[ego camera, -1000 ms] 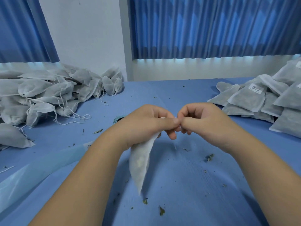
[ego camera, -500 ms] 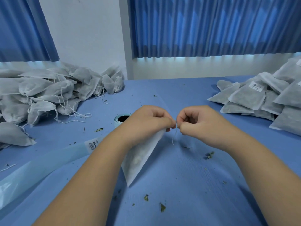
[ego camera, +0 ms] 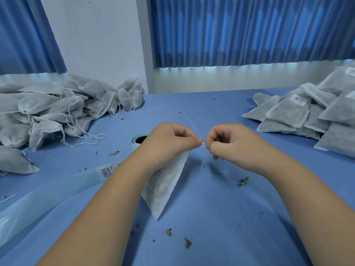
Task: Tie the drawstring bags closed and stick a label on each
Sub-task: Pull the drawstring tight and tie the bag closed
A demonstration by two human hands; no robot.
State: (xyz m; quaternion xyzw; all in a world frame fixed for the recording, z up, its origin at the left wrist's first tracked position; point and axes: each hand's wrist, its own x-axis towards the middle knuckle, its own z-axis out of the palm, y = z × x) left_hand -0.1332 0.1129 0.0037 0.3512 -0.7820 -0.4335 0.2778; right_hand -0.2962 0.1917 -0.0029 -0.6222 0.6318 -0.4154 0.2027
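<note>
Left hand [ego camera: 169, 143] pinches the gathered neck of a soft white nonwoven bag [ego camera: 165, 187], right hand [ego camera: 228, 144] pinches its thin drawstring [ego camera: 203, 146], bag dangling corner-down over the matte blue table [ego camera: 221, 217]. Leaf crumbs [ego camera: 187, 243] everywhere, pleated blue curtains [ego camera: 249, 31] behind; floppy untied bags [ego camera: 48, 112] heaped left, flat labelled ones [ego camera: 299, 112] right.

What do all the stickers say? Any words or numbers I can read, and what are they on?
Strip label, on the pale backing strip: barcode plus small print, too blurred to read.
Bag label, on a right-pile bag: barcode and print, too small to read.
Top label, on the highest bag there: blurred.
Edge label, cut off at the right: unreadable.
</note>
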